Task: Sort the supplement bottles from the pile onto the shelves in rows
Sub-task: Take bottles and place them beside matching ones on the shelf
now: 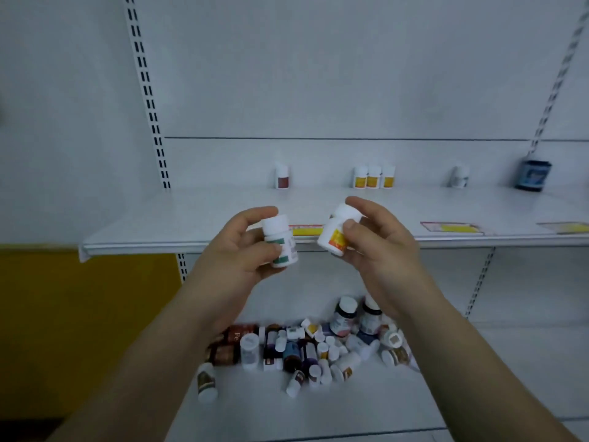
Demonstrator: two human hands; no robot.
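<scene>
My left hand (242, 250) grips a small white bottle with a green-striped label (280, 240), held upright in front of the upper shelf edge. My right hand (376, 244) grips a white bottle with a yellow-orange label (336, 232), tilted with its cap up and to the right. Below my hands, a pile of mixed supplement bottles (306, 346) lies on the lower shelf (478, 378). On the upper shelf (191, 212) stand a white bottle with a dark red label (282, 176), three yellow-labelled bottles in a row (373, 176), a white bottle (460, 177) and a dark blue jar (533, 174).
Price tags (449, 227) lie along the front of the upper shelf. Slotted uprights (148, 90) run up the white back panel. A yellow panel (79, 314) stands to the left of the shelving.
</scene>
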